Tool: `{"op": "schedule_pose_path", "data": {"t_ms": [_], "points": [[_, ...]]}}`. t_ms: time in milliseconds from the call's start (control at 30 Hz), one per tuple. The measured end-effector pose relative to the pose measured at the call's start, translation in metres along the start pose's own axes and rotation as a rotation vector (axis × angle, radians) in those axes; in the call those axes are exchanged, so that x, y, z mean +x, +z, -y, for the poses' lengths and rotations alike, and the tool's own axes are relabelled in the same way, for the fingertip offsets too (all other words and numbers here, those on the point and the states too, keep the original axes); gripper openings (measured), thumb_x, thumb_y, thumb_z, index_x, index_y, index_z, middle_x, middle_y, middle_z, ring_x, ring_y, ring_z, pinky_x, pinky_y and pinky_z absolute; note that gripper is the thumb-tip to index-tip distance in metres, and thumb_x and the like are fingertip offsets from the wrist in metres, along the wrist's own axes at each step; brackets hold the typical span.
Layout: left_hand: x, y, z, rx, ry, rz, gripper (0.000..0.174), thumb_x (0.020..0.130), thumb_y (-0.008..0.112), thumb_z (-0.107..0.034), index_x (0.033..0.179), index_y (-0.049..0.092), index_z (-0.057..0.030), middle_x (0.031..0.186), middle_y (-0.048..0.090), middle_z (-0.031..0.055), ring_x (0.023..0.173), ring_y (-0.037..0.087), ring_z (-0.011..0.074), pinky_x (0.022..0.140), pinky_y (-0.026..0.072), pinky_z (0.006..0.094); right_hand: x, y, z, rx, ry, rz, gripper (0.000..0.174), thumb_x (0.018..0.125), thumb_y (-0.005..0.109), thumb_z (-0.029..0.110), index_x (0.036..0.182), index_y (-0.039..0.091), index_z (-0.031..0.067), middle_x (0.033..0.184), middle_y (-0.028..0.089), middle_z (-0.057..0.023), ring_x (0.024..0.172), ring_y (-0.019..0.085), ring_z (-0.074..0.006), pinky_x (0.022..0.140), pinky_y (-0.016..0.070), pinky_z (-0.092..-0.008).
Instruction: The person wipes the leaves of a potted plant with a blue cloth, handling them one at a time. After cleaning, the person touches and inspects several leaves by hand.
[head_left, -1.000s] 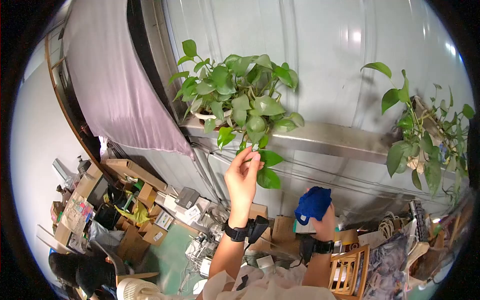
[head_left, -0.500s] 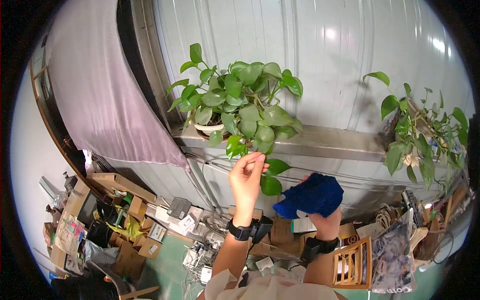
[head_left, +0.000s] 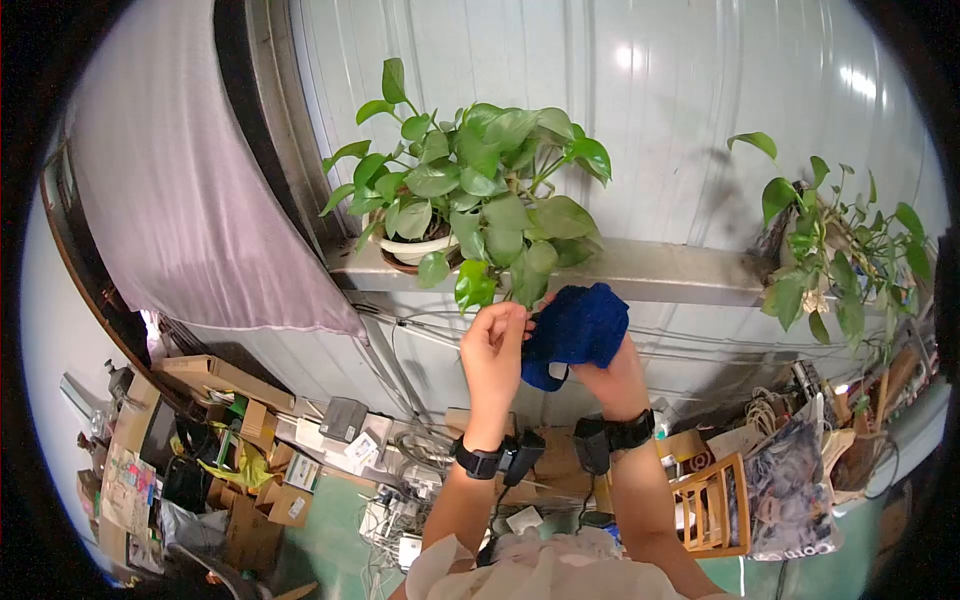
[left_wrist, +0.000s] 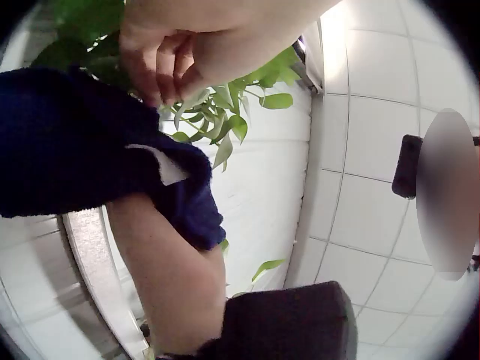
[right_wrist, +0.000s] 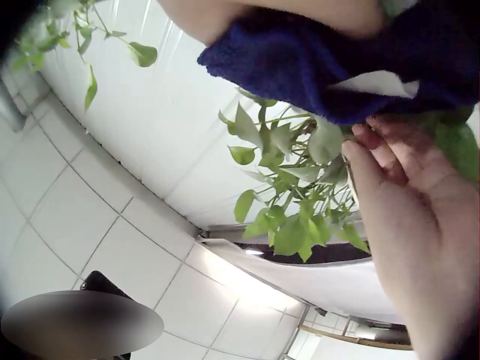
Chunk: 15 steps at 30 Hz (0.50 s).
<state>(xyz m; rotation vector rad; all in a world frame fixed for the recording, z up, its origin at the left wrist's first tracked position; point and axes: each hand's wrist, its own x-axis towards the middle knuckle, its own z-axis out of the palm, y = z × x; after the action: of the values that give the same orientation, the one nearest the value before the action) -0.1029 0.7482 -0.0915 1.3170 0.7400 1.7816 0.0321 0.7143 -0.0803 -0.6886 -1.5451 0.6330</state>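
The blue cloth (head_left: 580, 325) is draping over the right hand (head_left: 605, 378), beside the lower leaves of the leafy plant (head_left: 480, 150), whose foliage is spreading toward 11 o'clock from it. The right fingers are holding the cloth from about 5 o'clock, mostly hidden by its folds. Between 8 and 9 o'clock, the left hand (head_left: 493, 350) is bringing thumb and fingertips together at the plant's lower edge, apparently pinching a trailing stem or leaf too small to make out. Whether the cloth is touching a leaf, the views are not showing clearly. For gentle handling, the left fingers should be steadying the stalk lightly and close to the blade, with the cloth supporting the leaf from beneath and stroking outward from stalk to tip. Tugging would be straining the vine and could be dragging the white pot (head_left: 415, 250), which is sitting toward 10 o'clock on the metal ledge (head_left: 660, 270). The loose folds are best gathered in, since they could be snagging neighbouring leaves. Farther out, a second plant (head_left: 845, 270) is trailing between 2 and 3 o'clock, well apart.
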Motion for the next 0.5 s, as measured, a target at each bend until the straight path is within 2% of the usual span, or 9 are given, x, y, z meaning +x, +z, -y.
{"op": "schedule_pose_path", "data": {"t_ms": [33,133,233,333,433,500], "points": [[-0.001,-0.002,0.002,0.005,0.004,-0.008,0.012,0.083,0.056,-0.009,0.088,0.057,0.0015,0.073,0.060,0.0032,0.065,0.054,0.0053,0.057,0.0420,0.0168,0.000,0.003,-0.004,0.029,0.032,-0.017,0.043,0.064,0.050,-0.013,0.105,0.052,0.0009,0.106,0.056,-0.0082,0.101,0.052,-0.0199,0.090,0.0364,-0.0292],[-0.002,-0.010,0.010,0.111,-0.036,-0.024,0.010,0.083,0.056,-0.007,0.087,0.058,0.0020,0.075,0.058,0.0005,0.068,0.051,0.0048,0.062,0.0391,0.0165,0.004,0.005,-0.012,-0.235,-0.169,0.065,0.043,0.064,0.049,-0.013,0.105,0.051,0.0001,0.104,0.056,-0.0084,0.098,0.053,-0.0209,0.089,0.0374,-0.0295],[-0.003,-0.017,0.017,0.145,-0.081,-0.041,0.011,0.083,0.056,-0.009,0.087,0.058,0.0010,0.076,0.057,-0.0017,0.070,0.048,0.0031,0.061,0.0361,0.0156,0.000,0.009,-0.023,-0.115,0.010,0.010,0.046,0.062,0.052,-0.010,0.107,0.050,0.0005,0.102,0.056,-0.0098,0.098,0.053,-0.0227,0.089,0.0371,-0.0301],[-0.001,-0.025,0.024,0.138,-0.131,-0.010,0.011,0.083,0.057,-0.011,0.085,0.058,0.0000,0.076,0.055,-0.0029,0.070,0.047,0.0030,0.061,0.0356,0.0167,0.001,0.012,-0.046,0.030,0.094,-0.048,0.049,0.059,0.055,-0.006,0.108,0.050,0.0017,0.104,0.054,-0.0128,0.101,0.050,-0.0272,0.091,0.0351,-0.0321],[-0.002,-0.025,0.027,0.105,-0.100,-0.016,0.010,0.083,0.057,-0.011,0.084,0.057,-0.0008,0.076,0.054,-0.0036,0.069,0.046,0.0036,0.062,0.0352,0.0174,0.005,0.010,-0.054,-0.149,0.078,0.011,0.052,0.057,0.056,-0.004,0.109,0.050,0.0029,0.109,0.051,-0.0149,0.107,0.045,-0.0309,0.094,0.0332,-0.0346],[-0.001,-0.026,0.033,0.161,0.009,-0.037,0.008,0.080,0.057,-0.006,0.086,0.057,0.0002,0.073,0.056,0.0024,0.064,0.048,0.0074,0.057,0.0371,0.0204,0.008,0.012,-0.061,-0.176,0.057,0.021,0.053,0.057,0.056,-0.004,0.109,0.049,0.0029,0.111,0.050,-0.0157,0.109,0.042,-0.0323,0.095,0.0324,-0.0363]]}}
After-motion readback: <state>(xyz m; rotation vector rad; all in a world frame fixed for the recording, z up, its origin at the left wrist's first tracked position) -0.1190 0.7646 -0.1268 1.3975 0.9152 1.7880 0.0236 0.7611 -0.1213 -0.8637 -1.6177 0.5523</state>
